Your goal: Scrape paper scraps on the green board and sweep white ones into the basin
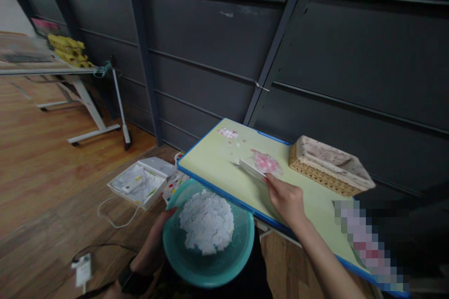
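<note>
My right hand [286,198] is closed on a flat white card [251,168] that rests edge-down on the pale green table [217,154], beside a small heap of pink and white pieces [265,162]. My left hand [154,240] grips the rim of a teal mesh bowl [228,261] held below the table's near edge. A mound of white puzzle-like pieces [206,222] fills the bowl. A smaller pink scatter [228,133] lies at the table's far corner.
A woven basket [328,166] sits on the table by the dark wall. On the wooden floor lie an open white box [142,182], a cable and a white plug [82,268]. A white-legged table [80,98] with yellow items stands at left.
</note>
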`<state>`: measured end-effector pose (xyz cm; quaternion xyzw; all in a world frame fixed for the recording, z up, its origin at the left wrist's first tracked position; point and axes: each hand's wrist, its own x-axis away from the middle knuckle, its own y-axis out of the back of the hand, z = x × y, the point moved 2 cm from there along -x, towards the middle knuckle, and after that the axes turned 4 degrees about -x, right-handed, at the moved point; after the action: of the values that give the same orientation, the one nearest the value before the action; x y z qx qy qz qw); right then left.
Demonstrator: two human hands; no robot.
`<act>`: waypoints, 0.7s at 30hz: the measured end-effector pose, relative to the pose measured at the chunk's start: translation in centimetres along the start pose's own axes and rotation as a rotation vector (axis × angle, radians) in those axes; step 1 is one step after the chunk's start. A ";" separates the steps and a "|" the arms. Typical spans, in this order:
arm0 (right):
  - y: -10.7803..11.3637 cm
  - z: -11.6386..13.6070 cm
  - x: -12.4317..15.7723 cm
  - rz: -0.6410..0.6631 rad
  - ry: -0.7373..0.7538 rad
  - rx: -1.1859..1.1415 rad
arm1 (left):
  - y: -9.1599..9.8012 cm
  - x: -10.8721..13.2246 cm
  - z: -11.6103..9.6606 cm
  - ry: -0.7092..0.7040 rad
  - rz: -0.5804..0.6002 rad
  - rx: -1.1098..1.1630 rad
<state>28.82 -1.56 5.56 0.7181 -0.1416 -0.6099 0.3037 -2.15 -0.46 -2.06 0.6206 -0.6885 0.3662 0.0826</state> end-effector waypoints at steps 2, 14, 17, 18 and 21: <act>0.1 0.2 -0.1 -0.017 -0.026 -0.046 | 0.0 -0.1 0.0 -0.001 0.012 0.007; 0.6 0.7 -0.6 -0.098 -0.060 -0.027 | 0.4 -0.6 0.5 0.013 0.011 0.055; 0.4 1.1 -0.4 -0.071 -0.058 -0.030 | 0.4 -0.6 0.5 0.008 0.004 0.050; 0.3 1.1 -0.3 -0.068 -0.066 -0.027 | 0.4 -0.6 0.6 0.004 0.000 0.043; 0.1 0.8 -0.1 -0.048 -0.080 -0.032 | 0.5 -0.6 0.5 -0.011 0.025 0.039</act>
<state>28.03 -1.81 5.69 0.6914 -0.1267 -0.6475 0.2944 -2.27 -0.29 -3.01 0.6155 -0.6893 0.3772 0.0621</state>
